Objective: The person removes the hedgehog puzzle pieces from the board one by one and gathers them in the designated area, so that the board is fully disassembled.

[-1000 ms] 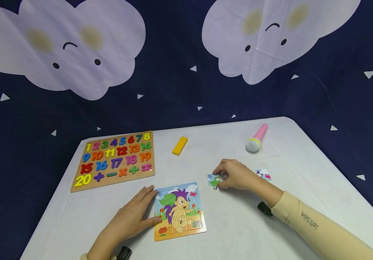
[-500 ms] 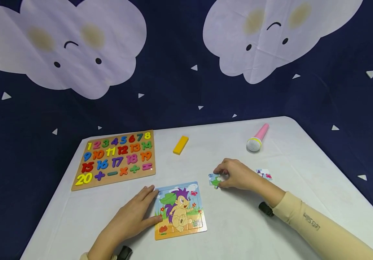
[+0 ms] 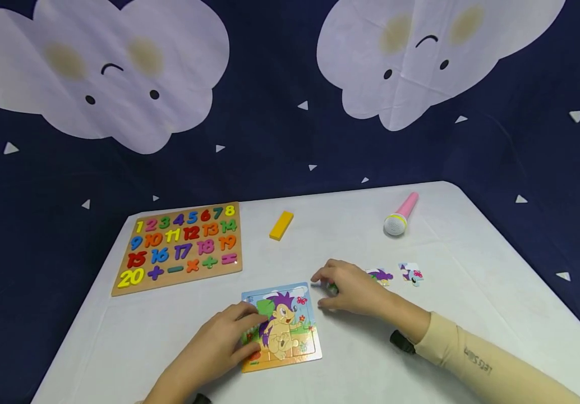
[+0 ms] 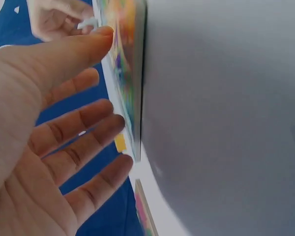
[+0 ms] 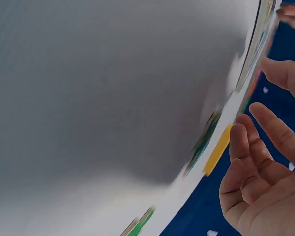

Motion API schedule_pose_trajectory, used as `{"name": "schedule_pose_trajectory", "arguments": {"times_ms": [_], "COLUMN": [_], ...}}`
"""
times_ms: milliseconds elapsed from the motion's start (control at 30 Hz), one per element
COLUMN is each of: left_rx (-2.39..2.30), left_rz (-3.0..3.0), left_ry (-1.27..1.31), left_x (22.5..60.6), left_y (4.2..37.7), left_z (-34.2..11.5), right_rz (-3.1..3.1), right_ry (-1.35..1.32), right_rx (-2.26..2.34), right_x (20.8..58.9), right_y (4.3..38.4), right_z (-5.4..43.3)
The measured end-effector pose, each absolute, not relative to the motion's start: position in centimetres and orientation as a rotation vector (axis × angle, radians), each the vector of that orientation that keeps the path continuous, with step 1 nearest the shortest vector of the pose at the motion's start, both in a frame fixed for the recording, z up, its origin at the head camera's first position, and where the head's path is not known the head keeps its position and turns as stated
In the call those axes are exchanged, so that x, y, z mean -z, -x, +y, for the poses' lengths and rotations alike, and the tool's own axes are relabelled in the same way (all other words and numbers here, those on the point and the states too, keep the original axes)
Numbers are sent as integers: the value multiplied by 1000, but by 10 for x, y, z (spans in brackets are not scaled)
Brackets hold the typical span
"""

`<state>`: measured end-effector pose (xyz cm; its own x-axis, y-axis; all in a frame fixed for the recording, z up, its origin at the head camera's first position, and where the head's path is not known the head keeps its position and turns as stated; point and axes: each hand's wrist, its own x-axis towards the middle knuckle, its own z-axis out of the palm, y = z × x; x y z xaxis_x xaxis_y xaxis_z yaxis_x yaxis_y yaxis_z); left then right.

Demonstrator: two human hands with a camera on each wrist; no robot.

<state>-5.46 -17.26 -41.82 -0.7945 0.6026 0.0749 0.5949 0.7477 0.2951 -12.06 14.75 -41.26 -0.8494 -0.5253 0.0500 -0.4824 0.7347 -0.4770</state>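
Observation:
A square puzzle with a purple-spined hedgehog picture lies on the table. My left hand reaches over its left side with fingers spread, thumb and fingertips overlapping the picture. Those fingers are spread in the left wrist view too, along the edge of the puzzle. My right hand hovers at the puzzle's right edge, its thumb and index finger apart. A green-leaf puzzle piece shows partly beneath it. Nothing is between thumb and index finger of the right hand in the right wrist view.
Right of my right hand lie a purple puzzle piece and a piece with a pink butterfly. Farther back are a number board, a yellow block and a pink toy microphone. A dark-blue cloth hangs behind the table.
My right hand has moved left and nearer, off the green-leaf piece, to the puzzle's right edge, uncovering the purple piece. My left hand has shifted right, farther over the puzzle.

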Motion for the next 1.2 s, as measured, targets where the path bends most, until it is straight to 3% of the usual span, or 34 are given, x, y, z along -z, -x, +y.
{"name": "schedule_pose_trajectory", "arguments": {"times_ms": [200,667,1200], "left_rx": [-486,-437,-416], "left_rz": [2817,2709,2740], "left_ry": [-1128,-1129,-1129], "left_x": [418,419,419], "left_y": [47,38,35], "left_z": [-169,-169,-167], "right_rz": [2794,2762,2729], "right_ry": [931,1062,1017], "right_rx": [709,585,601], "right_x": [412,414,412], "right_y": [108,96,95], "right_z": [130,107,100]}}
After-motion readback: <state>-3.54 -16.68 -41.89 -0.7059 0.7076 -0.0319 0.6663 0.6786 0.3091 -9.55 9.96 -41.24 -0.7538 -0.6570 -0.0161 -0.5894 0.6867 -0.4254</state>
